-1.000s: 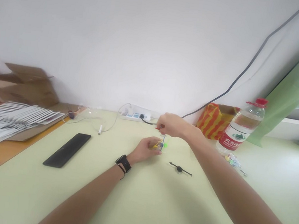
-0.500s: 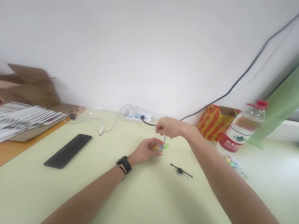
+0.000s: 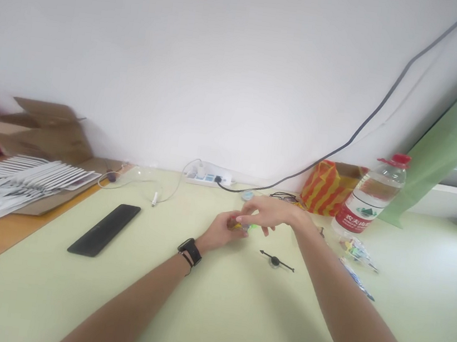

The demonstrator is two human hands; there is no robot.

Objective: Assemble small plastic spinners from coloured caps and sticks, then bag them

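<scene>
Yellow-and-green piece (image 3: pixel 238 226), small and largely covered by fingers, sits over the middle of the tabletop (image 3: pixel 201 313), toward the far edge by the wall. Left of it, close to the tabletop's left edge, a black slab (image 3: pixel 104 230) lies aslant, and I can't read any writing on it. Next comes the left hand (image 3: pixel 221 229), thumb and fingers closed around the piece, which lies at its fingertips, off its right side. Yellow shows nearer the palm and green pokes out beyond; which way its long axis runs I can't tell. Coming over from the other side is the right hand (image 3: pixel 267 212), palm down, its thumb and forefinger right at the left fingertips, though whether they touch the piece or pinch anything is hidden from me. Of the two, the left hand is nearer. A black double-ended pointer (image 3: pixel 274 262) lies by itself on this side of the right hand. Toward the far right corner stands a red-capped bottle (image 3: pixel 382 183); its label (image 3: pixel 355 221) reads 农夫山, the rest curving away, the smaller line beneath too blurred.
</scene>
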